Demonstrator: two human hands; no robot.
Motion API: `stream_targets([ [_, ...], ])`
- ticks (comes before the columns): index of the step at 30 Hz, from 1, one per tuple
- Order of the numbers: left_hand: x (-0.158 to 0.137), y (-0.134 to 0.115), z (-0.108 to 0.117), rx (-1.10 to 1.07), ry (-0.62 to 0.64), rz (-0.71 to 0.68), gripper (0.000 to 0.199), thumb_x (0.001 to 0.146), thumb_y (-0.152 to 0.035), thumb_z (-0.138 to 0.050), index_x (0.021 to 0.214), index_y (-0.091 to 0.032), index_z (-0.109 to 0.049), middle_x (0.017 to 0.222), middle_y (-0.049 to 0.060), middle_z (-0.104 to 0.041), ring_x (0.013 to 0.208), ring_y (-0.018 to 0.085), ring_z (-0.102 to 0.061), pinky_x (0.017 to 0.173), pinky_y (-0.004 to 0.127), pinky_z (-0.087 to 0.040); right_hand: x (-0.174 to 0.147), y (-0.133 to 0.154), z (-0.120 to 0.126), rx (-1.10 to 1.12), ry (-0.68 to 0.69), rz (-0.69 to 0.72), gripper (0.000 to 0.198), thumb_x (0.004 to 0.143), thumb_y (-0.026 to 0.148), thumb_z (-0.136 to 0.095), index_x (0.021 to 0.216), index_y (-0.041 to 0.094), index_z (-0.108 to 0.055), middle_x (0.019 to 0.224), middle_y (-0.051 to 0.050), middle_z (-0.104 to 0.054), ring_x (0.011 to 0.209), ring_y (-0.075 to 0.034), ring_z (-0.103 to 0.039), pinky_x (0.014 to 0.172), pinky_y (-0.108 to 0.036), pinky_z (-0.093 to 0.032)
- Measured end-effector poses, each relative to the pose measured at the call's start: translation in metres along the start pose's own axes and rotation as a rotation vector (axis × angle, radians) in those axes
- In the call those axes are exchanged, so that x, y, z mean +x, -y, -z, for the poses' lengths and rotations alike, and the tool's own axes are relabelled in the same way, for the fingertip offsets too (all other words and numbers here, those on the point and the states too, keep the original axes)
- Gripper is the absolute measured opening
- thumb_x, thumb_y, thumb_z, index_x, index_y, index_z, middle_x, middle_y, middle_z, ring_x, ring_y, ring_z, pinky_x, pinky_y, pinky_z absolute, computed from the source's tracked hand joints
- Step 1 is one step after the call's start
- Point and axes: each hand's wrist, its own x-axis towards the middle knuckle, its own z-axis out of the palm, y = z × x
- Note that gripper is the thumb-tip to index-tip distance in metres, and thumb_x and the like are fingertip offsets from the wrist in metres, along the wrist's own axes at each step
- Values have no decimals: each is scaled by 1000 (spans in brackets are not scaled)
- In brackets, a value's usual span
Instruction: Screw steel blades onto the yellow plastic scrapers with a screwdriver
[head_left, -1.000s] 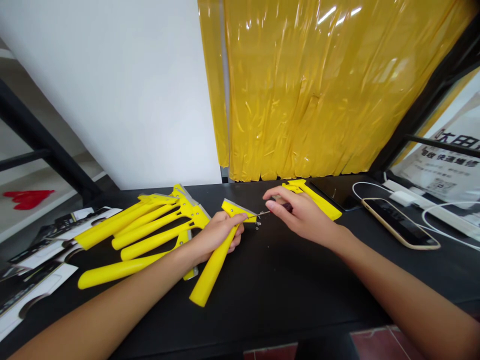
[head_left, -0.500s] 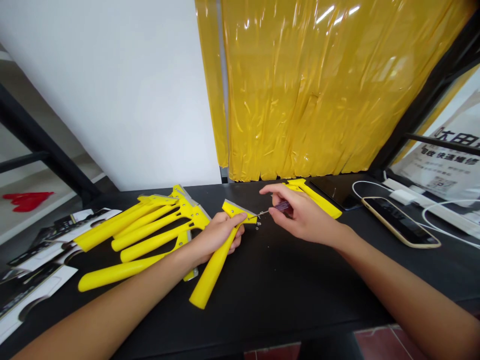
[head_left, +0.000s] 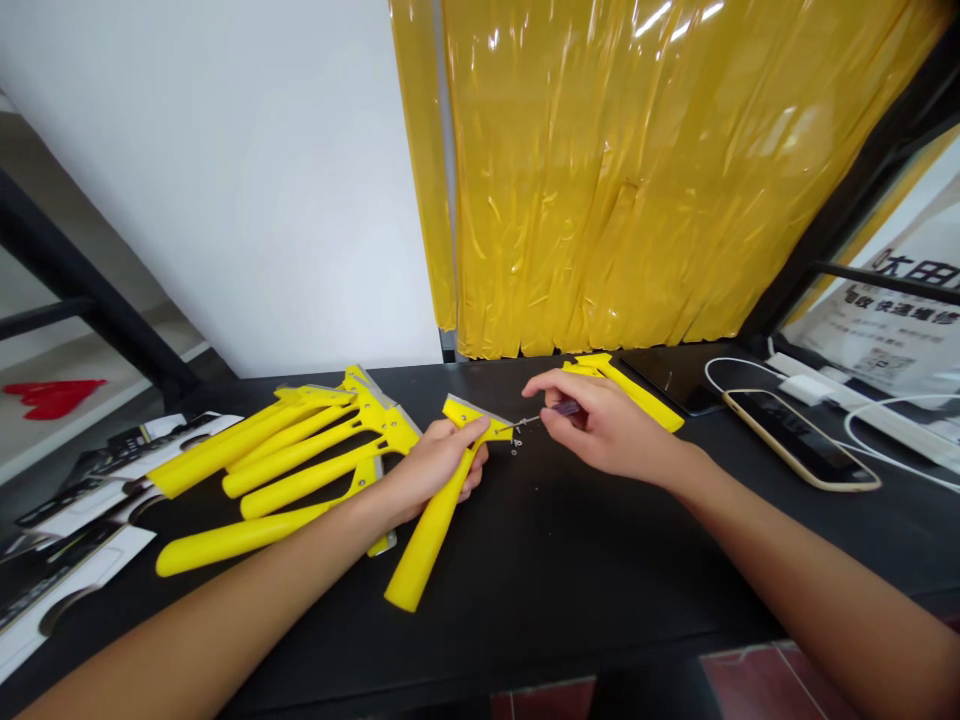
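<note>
My left hand [head_left: 442, 462] is closed round the neck of a yellow scraper [head_left: 424, 545], its thumb pressed on the head and its handle pointing toward me. In my right hand [head_left: 592, 425] is a screwdriver [head_left: 564, 408] with a dark purple handle, pinched between thumb and fingers. Its thin shaft reaches left to the scraper's head, near a screw; whether the tip sits in the screw I cannot tell. Small screws [head_left: 515, 442] lie on the table beside the head. Left of my left hand, several more yellow scrapers [head_left: 307, 455] lie in an overlapping row.
Behind my right hand lie more yellow scrapers [head_left: 637, 392] and a dark tablet [head_left: 679, 378]. A phone [head_left: 799, 440], white cables and a power strip [head_left: 870, 400] are on the right. Printed cards [head_left: 82, 580] pile at the left edge. A yellow plastic curtain [head_left: 600, 200] hangs behind the black table [head_left: 570, 600].
The scraper's handle end has shifted slightly right. My right hand has turned a little on the screwdriver, its grip kept. The view has shifted slightly.
</note>
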Motion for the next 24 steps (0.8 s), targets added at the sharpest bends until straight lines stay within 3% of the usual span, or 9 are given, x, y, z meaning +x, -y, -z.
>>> stream_targets([
  [3,1,1,1,12,10,-9,49,93,-55,-52,62,-18,-51,48,-2,-43,40,9,-40,39,21,-29,0,-3,-1,-5,-34,-53,22,99,35,-49,114,23,-60,78,0,-63,66,-15,-57,61,-26,-41],
  [7,0,0,1,31,32,10,49,92,-56,-54,61,-18,-51,48,-2,-43,41,9,-41,39,21,-30,0,-2,0,35,-49,-23,28,97,28,-50,124,23,-54,77,1,-57,63,-13,-52,59,-25,-40],
  [11,-2,-1,1,95,27,32,48,91,-56,-56,62,-17,-52,49,-1,-46,42,9,-43,40,21,-32,1,0,1,13,-64,47,16,93,25,-56,107,22,-61,83,0,-60,68,-13,-52,62,-25,-40],
  [14,-3,0,1,153,38,38,47,91,-55,-56,63,-17,-54,49,0,-49,41,10,-45,41,21,-34,2,-3,-1,33,-82,-45,16,98,34,-53,101,22,-62,75,1,-59,64,-12,-52,60,-25,-39],
  [17,-3,1,2,154,56,41,48,91,-56,-55,65,-17,-55,50,0,-50,42,10,-46,41,21,-35,1,-5,-1,64,-73,-97,20,99,34,-51,114,23,-59,69,4,-52,60,-12,-48,58,-25,-38],
  [21,-4,0,1,142,41,63,47,90,-57,-56,65,-17,-55,50,-1,-50,42,10,-45,41,20,-35,0,-2,2,106,-40,1,29,96,26,-55,125,23,-54,78,3,-51,62,-12,-46,59,-25,-39],
  [24,-4,0,1,145,43,51,47,91,-55,-56,64,-17,-54,48,-1,-49,42,10,-45,41,20,-35,0,-2,3,100,-25,43,21,96,28,-56,115,22,-60,82,1,-57,66,-12,-51,61,-24,-41],
])
